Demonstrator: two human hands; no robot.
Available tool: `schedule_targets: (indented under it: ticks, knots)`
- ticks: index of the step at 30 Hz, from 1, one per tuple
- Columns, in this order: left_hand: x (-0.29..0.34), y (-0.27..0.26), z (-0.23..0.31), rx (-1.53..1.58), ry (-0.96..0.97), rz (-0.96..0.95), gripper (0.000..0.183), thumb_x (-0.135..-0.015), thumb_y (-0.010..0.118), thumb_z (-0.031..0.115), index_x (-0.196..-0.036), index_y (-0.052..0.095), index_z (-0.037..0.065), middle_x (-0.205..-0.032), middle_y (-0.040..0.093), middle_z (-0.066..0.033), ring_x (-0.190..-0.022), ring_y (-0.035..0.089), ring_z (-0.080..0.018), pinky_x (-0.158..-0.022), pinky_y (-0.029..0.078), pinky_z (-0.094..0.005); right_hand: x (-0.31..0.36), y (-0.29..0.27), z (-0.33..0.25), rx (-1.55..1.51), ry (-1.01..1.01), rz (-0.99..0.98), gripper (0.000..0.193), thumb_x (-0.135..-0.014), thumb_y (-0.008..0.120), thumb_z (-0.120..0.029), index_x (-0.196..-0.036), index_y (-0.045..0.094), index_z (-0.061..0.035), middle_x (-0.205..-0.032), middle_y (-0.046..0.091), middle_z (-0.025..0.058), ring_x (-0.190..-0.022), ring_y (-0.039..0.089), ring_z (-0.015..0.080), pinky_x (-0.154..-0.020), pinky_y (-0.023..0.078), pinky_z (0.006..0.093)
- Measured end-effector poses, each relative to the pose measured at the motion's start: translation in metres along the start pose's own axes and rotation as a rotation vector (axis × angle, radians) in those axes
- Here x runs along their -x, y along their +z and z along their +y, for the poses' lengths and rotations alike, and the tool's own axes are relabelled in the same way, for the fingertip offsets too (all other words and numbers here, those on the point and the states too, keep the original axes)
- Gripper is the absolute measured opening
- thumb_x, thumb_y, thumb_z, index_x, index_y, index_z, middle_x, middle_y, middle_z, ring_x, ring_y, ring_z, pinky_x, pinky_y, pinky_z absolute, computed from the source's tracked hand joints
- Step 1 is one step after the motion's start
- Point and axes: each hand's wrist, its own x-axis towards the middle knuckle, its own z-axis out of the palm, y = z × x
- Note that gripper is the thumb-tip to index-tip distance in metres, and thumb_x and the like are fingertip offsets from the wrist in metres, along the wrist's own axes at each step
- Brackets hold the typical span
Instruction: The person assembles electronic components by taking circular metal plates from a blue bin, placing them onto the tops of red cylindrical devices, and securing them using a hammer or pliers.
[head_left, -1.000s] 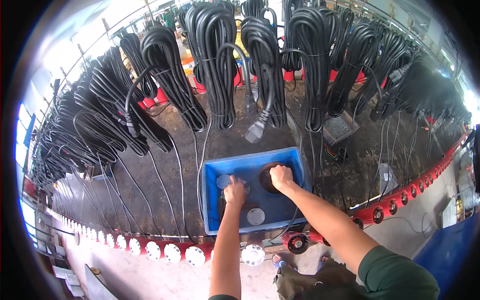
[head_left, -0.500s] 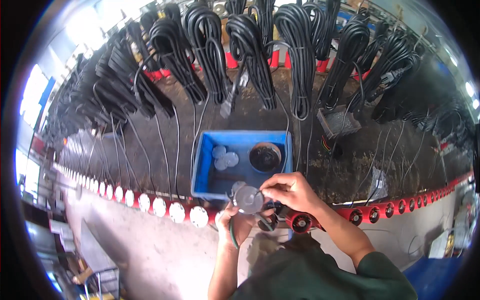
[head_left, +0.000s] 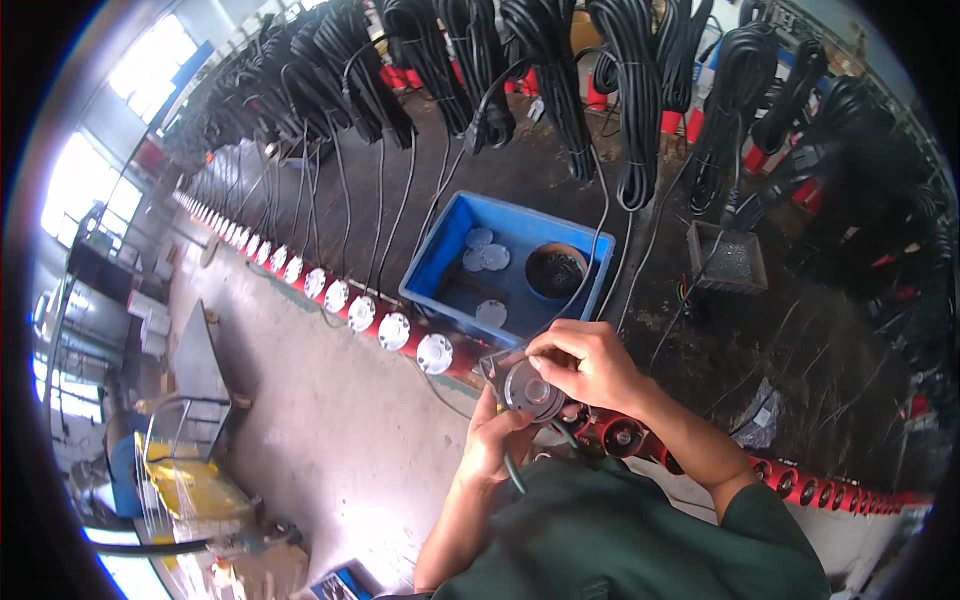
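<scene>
My left hand (head_left: 487, 442) is closed around the edge of a round, greyish disc-shaped cover (head_left: 537, 393) with a raised ring in its middle. A green cord (head_left: 514, 473) hangs beside that hand's palm. My right hand (head_left: 597, 366) reaches over the cover, thumb and forefinger pinched together at its upper rim; what lies between the fingertips is too small to make out. Just beyond both hands sits a blue plastic bin (head_left: 452, 318). Inside it are several pale round discs (head_left: 492, 257) and a brown bowl (head_left: 535, 286) of dark ring-like parts.
A row of red cylinders runs along the bench edge, white-capped ones (head_left: 395, 331) leftward, open-ended ones (head_left: 622, 437) rightward. Bundled black cables (head_left: 635, 110) stand behind, their leads crossing the dark bench (head_left: 655, 330). A small metal tray (head_left: 738, 262) and plastic bag (head_left: 762, 415) lie right.
The whole view has turned and shifted, showing more floor on the left. The cover is tilted differently in my left hand. My right fingers stay pinched at its rim.
</scene>
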Motion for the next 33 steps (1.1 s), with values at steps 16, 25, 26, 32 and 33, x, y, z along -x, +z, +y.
schedule_targets:
  ticks: [16,25,26,32,33]
  knots:
    - [-0.018,-0.023,-0.049,0.126,0.278,0.124,0.077,-0.070,0.052,-0.013,-0.145,0.045,0.001,-0.137,0.059,-0.0198,-0.135,0.057,-0.0367,-0.119,0.044,-0.0488,0.087,0.047,0.042,-0.280,0.514,0.157,0.020,-0.096,0.070,0.004,-0.108,0.055,-0.0017,-0.086,0.063,0.0023,-0.074,0.061,0.0093,-0.069,0.052,0.0285]
    - [-0.050,-0.046,-0.018,0.221,0.160,0.120,0.072,-0.072,0.055,-0.012,-0.138,0.049,0.014,-0.140,0.059,-0.0213,-0.136,0.055,-0.0418,-0.122,0.042,-0.0532,0.053,0.068,0.028,-0.402,0.657,0.055,0.036,-0.091,0.078,-0.003,-0.116,0.053,-0.0025,-0.090,0.065,0.0035,-0.083,0.062,0.0094,-0.075,0.050,0.0286]
    - [-0.054,-0.051,-0.013,0.235,0.156,0.117,0.072,-0.072,0.055,-0.012,-0.138,0.049,0.014,-0.140,0.059,-0.0213,-0.136,0.055,-0.0418,-0.122,0.042,-0.0532,0.043,0.064,0.028,-0.429,0.670,0.049,0.038,-0.091,0.080,-0.006,-0.118,0.054,-0.0024,-0.090,0.066,0.0038,-0.083,0.062,0.0090,-0.074,0.050,0.0281]
    - [-0.057,-0.088,0.027,0.352,0.046,0.107,0.076,-0.078,0.062,-0.009,-0.149,0.044,0.013,-0.147,0.053,-0.0212,-0.139,0.055,-0.0428,-0.117,0.045,-0.0568,-0.013,0.023,0.125,-0.217,0.708,0.131,0.030,-0.093,0.082,-0.017,-0.112,0.064,-0.0032,-0.090,0.072,0.0023,-0.080,0.067,0.0101,-0.072,0.055,0.0287]
    - [-0.059,-0.099,0.031,0.333,0.051,0.110,0.080,-0.078,0.060,-0.010,-0.153,0.040,0.010,-0.147,0.053,-0.0217,-0.140,0.054,-0.0438,-0.117,0.046,-0.0566,-0.027,0.022,0.157,-0.028,0.672,0.112,0.023,-0.093,0.080,-0.013,-0.109,0.065,-0.0032,-0.090,0.073,0.0025,-0.080,0.068,0.0110,-0.073,0.055,0.0283]
